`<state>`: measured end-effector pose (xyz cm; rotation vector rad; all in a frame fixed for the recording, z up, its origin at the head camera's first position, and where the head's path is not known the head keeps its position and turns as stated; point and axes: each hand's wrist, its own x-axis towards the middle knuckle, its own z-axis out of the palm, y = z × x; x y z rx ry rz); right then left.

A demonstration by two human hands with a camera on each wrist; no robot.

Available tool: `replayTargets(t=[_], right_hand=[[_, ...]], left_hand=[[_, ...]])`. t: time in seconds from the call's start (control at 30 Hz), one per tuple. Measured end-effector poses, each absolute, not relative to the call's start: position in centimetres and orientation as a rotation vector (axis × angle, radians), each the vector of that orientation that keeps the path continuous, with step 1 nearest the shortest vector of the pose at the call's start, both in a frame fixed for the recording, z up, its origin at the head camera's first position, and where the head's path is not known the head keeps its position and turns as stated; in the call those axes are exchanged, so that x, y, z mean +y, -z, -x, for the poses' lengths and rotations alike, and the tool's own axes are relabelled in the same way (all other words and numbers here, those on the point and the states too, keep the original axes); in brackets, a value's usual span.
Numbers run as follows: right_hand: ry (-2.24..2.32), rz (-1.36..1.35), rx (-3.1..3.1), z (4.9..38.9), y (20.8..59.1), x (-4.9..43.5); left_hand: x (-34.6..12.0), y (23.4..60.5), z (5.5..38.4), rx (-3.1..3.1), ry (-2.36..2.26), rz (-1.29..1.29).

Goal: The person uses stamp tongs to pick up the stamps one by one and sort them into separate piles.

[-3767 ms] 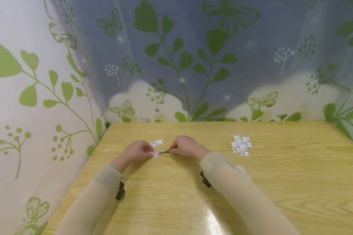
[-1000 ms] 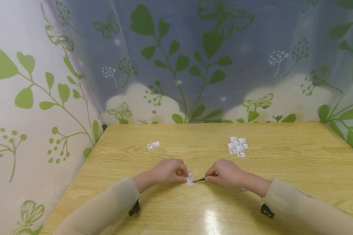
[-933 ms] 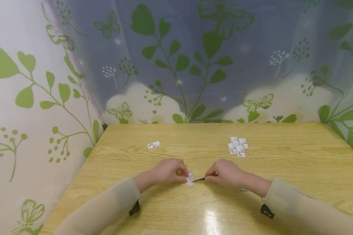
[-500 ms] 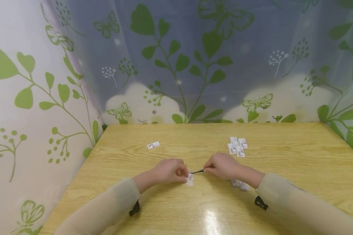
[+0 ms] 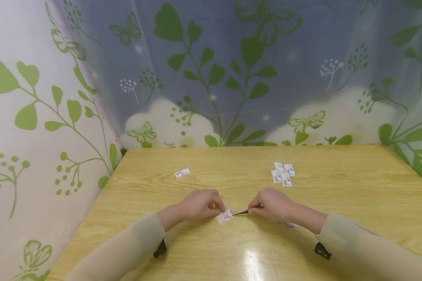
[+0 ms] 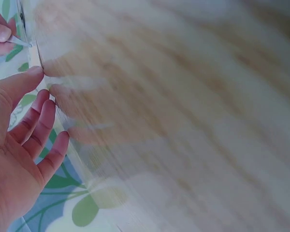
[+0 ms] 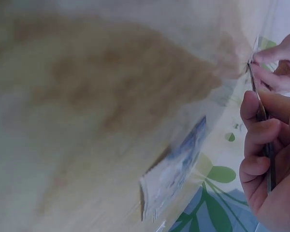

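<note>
Near the middle of the wooden table, my left hand holds the left edge of a small pale printed packet at its thumb and fingertips. My right hand grips dark metal tweezers from the right. Their tips meet the packet's right edge. In the right wrist view the fingers of my right hand wrap the tweezers. The thumb and fingers of my left hand come down at the table surface in the left wrist view; the packet there shows only edge-on.
A single printed packet lies at the back left. Several similar packets overlap at the back right. Another packet is partly hidden under my right wrist; the right wrist view shows a packet beside that hand. A patterned curtain hangs behind.
Both hands have come from the back left to the middle of the table. In the last half second the tweezers moved slightly down and right, and the packet turned clockwise.
</note>
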<state>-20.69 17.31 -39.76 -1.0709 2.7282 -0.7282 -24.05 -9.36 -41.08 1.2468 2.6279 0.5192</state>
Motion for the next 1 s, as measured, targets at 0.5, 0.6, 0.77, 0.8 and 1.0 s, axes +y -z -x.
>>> replayTargets(t=[0.5,0.6,0.77,0.8,1.0], right_hand=[[0.750,1.049,2.710,21.6,39.7,16.5],[0.748,1.038,2.709,21.9,39.8,16.3],[0.749,1.027,2.701,22.0,39.9,16.3],[0.750,1.034,2.700,22.0,40.0,16.3],[0.755,0.997,2.724,22.2,40.0,16.5]], left_hand=[[-9.4,41.1,24.2,2.626,-0.511,-1.241],[-9.3,41.1,24.1,2.623,-0.511,-1.231],[-9.3,41.1,23.9,2.618,-0.506,-1.226],[-9.3,41.1,23.9,2.619,-0.504,-1.226],[-9.4,41.1,23.9,2.608,-0.540,-1.222]])
